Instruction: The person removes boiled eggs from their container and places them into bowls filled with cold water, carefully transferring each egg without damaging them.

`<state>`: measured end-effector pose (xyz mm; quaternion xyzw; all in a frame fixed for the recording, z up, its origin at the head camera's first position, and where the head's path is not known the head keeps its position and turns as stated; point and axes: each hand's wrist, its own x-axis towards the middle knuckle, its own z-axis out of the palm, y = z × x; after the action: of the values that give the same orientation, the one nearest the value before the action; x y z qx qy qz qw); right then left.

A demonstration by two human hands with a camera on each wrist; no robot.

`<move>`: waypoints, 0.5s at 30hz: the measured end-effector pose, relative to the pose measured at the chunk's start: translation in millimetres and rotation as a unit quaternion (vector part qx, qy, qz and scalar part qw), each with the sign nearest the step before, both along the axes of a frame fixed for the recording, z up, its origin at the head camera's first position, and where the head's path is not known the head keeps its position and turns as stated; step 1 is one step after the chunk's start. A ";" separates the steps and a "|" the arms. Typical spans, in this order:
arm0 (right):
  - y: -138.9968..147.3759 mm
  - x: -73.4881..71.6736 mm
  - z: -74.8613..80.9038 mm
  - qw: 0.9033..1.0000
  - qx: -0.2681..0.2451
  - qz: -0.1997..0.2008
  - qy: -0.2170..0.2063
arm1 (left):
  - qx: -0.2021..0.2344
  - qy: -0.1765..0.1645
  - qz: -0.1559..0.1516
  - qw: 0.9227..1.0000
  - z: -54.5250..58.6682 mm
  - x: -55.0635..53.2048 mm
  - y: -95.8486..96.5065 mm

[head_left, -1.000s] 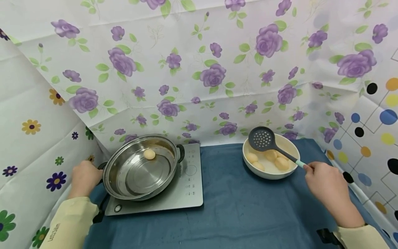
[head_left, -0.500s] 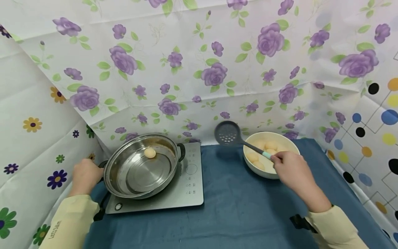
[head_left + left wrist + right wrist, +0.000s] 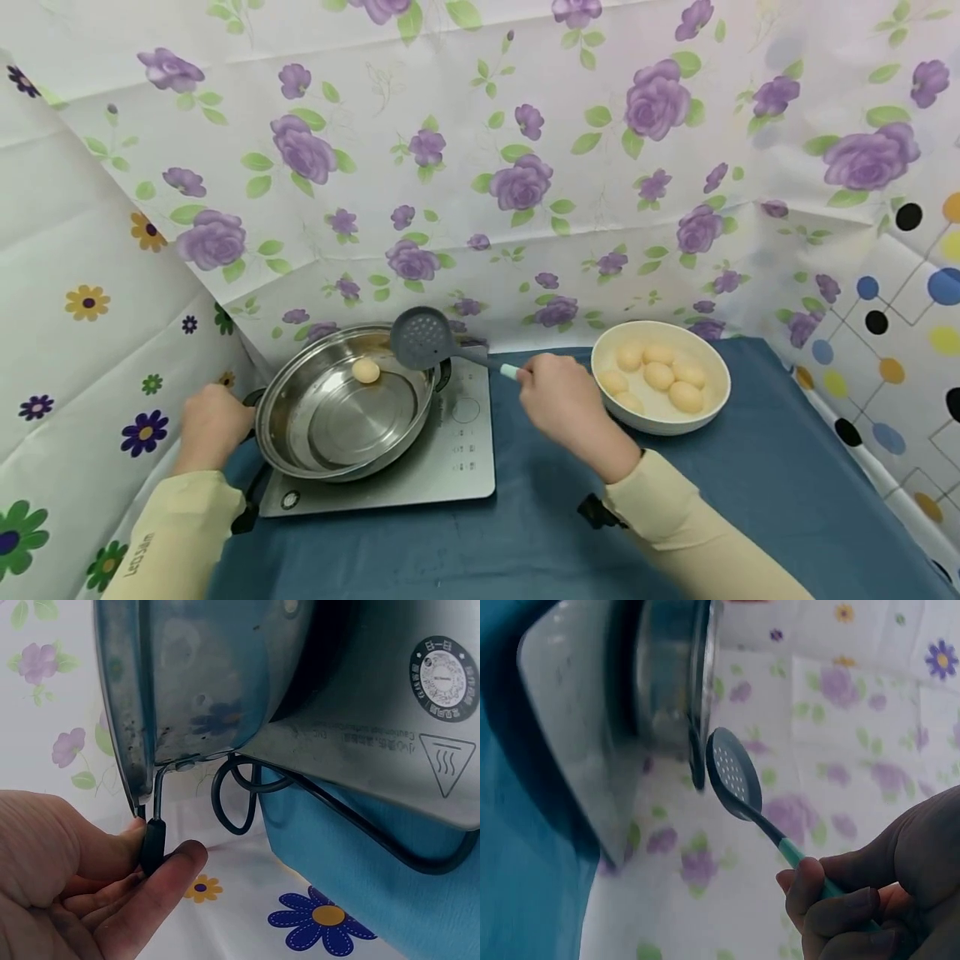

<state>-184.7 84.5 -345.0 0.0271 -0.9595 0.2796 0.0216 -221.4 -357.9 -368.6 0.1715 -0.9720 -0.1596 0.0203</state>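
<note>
My left hand [image 3: 213,425] pinches the black side handle [image 3: 154,844] of a wide stainless steel pot [image 3: 363,421] between thumb and fingers. One pale egg [image 3: 366,371] lies inside the pot, toward its back. With my right hand [image 3: 566,408] I grip the mint-green part of a skimmer's handle; the dark grey perforated skimmer [image 3: 422,337] overlaps the pot's right rim in the head view. In the right wrist view, its head is just beyond the pot's other handle [image 3: 697,761] and carries nothing visible.
Under the pot is a silver induction cooker [image 3: 468,454], its black cord [image 3: 360,817] looping at the left. A white bowl [image 3: 660,427] with several eggs [image 3: 658,375] stands at the right on a blue cloth [image 3: 525,533]. Flowered sheets [image 3: 465,200] close off the back and left.
My right hand has carried the skimmer leftward from over the bowl to the pot's right rim, uncovering the eggs in the bowl. My left hand stays on the pot's handle.
</note>
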 end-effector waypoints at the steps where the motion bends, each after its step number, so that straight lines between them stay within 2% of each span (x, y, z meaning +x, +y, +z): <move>1: -6.9 -1.1 -0.5 1.000 0.004 0.002 -0.004 | 0.001 -0.002 -0.001 1.000 0.0 -0.7 0.4; 4: -23.8 -3.4 -3.3 1.000 0.026 0.006 -0.002 | 0.003 -0.005 -0.003 1.000 0.3 -3.2 1.5; 7: -36.9 -5.0 -7.1 0.998 0.059 0.016 0.027 | 0.007 -0.006 0.000 1.000 1.4 -3.7 2.3; 10: -48.1 -5.6 -9.2 0.993 0.098 0.031 0.053 | 0.007 -0.009 0.002 1.000 2.5 -2.9 2.0; 15: -68.4 -5.1 -5.8 0.983 0.163 0.053 0.065 | 0.003 -0.009 0.006 1.000 2.9 -2.1 -0.4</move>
<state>-189.8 16.2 -350.8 0.0987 -0.9860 0.1183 0.0645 -223.5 -358.4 -365.7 0.1786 -0.9706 -0.1607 0.0119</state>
